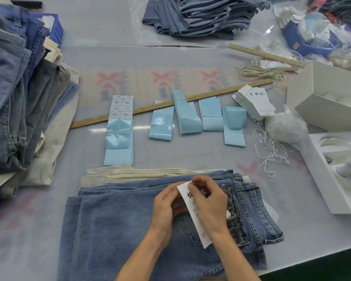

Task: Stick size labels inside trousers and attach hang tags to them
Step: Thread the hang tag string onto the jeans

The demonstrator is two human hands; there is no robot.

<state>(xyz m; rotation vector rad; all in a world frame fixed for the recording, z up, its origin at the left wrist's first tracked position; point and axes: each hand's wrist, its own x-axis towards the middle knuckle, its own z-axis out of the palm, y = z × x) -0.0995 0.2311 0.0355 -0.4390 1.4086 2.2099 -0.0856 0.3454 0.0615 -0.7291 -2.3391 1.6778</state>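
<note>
**A:** So how far along? That big heap of trousers (pixel 18 88) on the left looks undone.

**B:** Yeah, early imo. Jeans (pixel 130 220) lie folded in front; both hands, left hand (pixel 166 205) and right hand (pixel 210 203), pinch a white hang tag (pixel 195 222) over them. Label sheets (pixel 120 126) are mostly peeled.
</note>
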